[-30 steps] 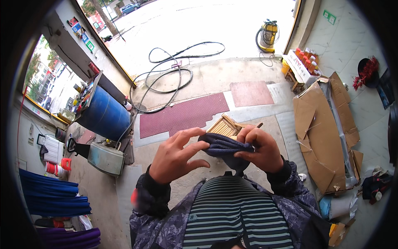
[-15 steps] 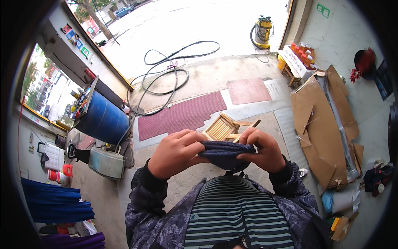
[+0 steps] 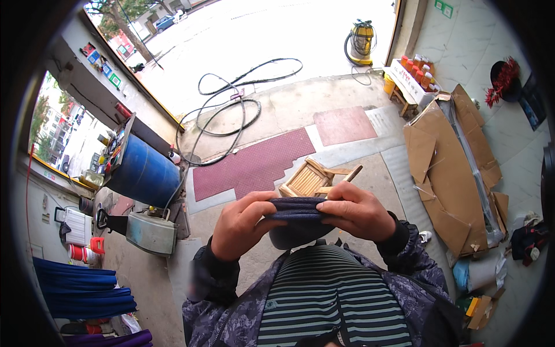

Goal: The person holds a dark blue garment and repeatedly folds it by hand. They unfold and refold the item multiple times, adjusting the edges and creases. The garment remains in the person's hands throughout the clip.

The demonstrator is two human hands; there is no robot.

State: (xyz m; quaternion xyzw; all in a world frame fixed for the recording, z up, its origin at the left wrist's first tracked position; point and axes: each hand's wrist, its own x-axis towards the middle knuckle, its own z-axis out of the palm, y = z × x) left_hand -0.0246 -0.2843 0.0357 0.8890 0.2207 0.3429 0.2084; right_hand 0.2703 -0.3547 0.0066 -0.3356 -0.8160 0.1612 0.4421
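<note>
A dark blue knit cap (image 3: 300, 232) with a folded band along its upper edge is stretched between my hands in front of my chest. At the band's left end, my left hand (image 3: 241, 225) pinches the fabric between thumb and fingers. My right hand (image 3: 359, 213) grips the other end the same way, its thumb lying along the band. Below the band the rounded body of the cap hangs down. Just beyond my hands a small wooden folding stool (image 3: 306, 178) stands on the floor, partly hidden by my right hand.
A long black hose (image 3: 243, 124) lies coiled ahead near the red floor mat (image 3: 254, 159). On the left are a blue barrel (image 3: 145, 168) and a grey metal container (image 3: 151, 232). Flattened cardboard (image 3: 445, 179) leans at the right; a yellow vacuum cleaner (image 3: 362, 43) stands by the doorway.
My hands have shifted slightly, with the right one moving in along the band. The cap's band now faces up flatter and straighter, and its rounded body shows more.
</note>
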